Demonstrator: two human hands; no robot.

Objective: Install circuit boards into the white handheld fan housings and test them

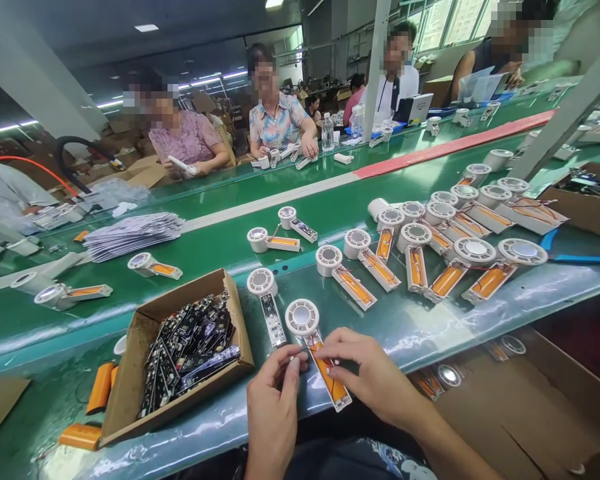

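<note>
A white handheld fan (301, 317) with a round head lies in front of me, its handle uncovered over an orange battery (325, 375) and thin wires. My left hand (276, 393) is closed in a pinch just left of the handle; what its fingertips hold is too small to make out. My right hand (363, 370) bends over the handle from the right, fingers pinched near the wires and battery, partly hiding them. Beside this fan lies another fan (262, 283) with a black circuit board (271, 319) in its handle.
A cardboard box (125, 373) of black circuit boards stands at left, orange batteries (100, 388) beside it. Several open fans (415, 253) crowd the right side near blue-handled pliers (580, 259). Papers (133, 237) lie on the green conveyor (220, 247). Co-workers (277, 120) sit across.
</note>
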